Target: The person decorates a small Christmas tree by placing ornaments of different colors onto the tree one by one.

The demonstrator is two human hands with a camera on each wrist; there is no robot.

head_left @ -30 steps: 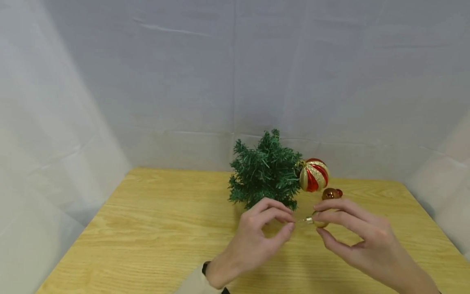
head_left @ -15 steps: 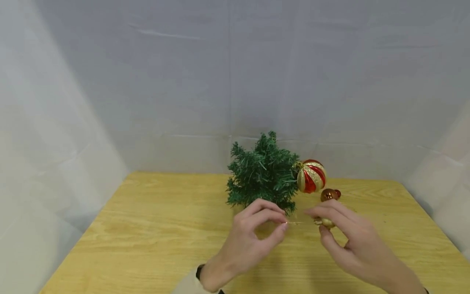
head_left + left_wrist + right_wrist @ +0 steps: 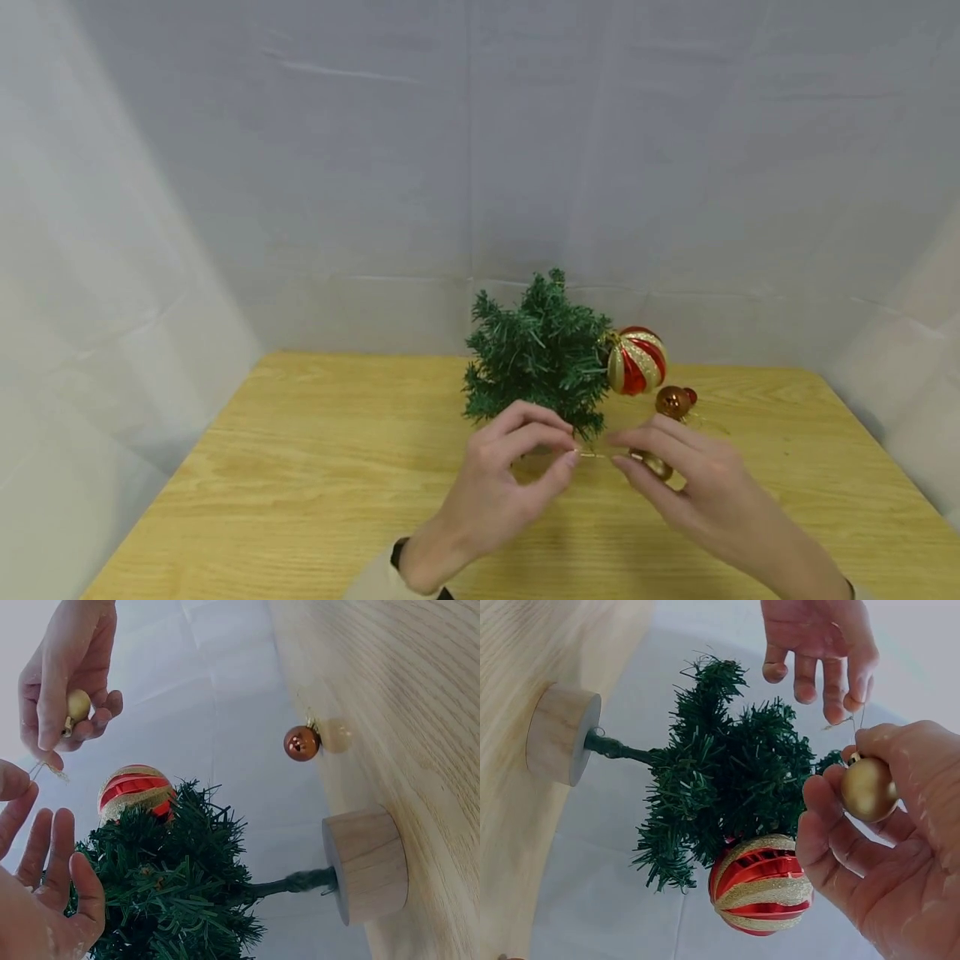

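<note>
A small gold Christmas bauble (image 3: 869, 789) is in my right hand (image 3: 693, 487). In the right wrist view, the thumb and forefinger pinch at its cap and thread, with the ball by the curled fingers. My left hand (image 3: 506, 487) pinches the end of the bauble's thin gold thread (image 3: 596, 455) between thumb and forefinger, its other fingers spread in the left wrist view. The thread is stretched between both hands. Just behind them stands a small artificial Christmas tree (image 3: 536, 350) on a round wooden base (image 3: 564, 735). A large red and gold striped bauble (image 3: 637, 361) hangs at its right side.
A brown shiny bauble (image 3: 672, 402) lies on the wooden table (image 3: 300, 467), right of the tree. Part of a smaller red ball (image 3: 691, 396) shows behind it. A pale cloth (image 3: 375, 167) hangs behind the table and at both sides.
My right fingertips have slid from the gold bauble's body to its cap and thread. Both hands have shifted slightly left. The tree and the other baubles have stayed in place.
</note>
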